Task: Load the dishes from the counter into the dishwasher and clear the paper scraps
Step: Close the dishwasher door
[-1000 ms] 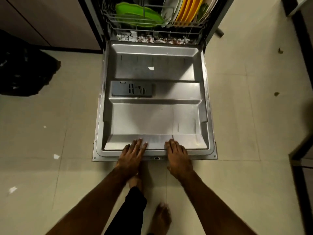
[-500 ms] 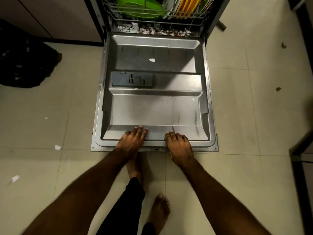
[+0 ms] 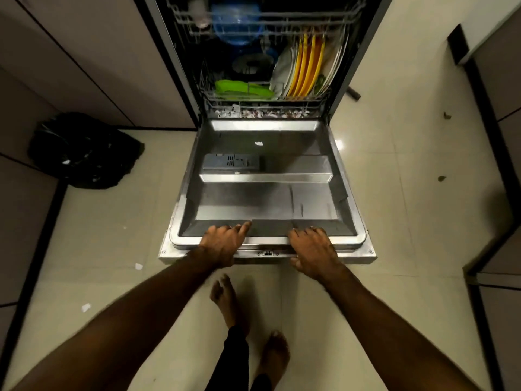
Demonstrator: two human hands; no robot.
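Dishwasher door (image 3: 265, 204) hangs open and lowered, with both hands on its near edge.
The left hand (image 3: 222, 244) and right hand (image 3: 313, 249) grip the door's front rim, set apart from each other. Their fingers curl over onto the inner panel, and the right thumb is tucked under the edge. Past the door's hinge end, the lower rack (image 3: 265, 103) holds yellow plates (image 3: 307, 69) on edge and a green dish (image 3: 239, 90). A blue bowl (image 3: 236, 21) sits in the rack above. Paper scraps (image 3: 262, 113) lie in a line along the door's hinge end. One white scrap (image 3: 258, 143) rests on the inner panel, just beyond the detergent box (image 3: 231, 162). A black bag (image 3: 81, 150) sits on the floor left of the door, and a floor scrap (image 3: 138, 266) lies near the door's front left corner.
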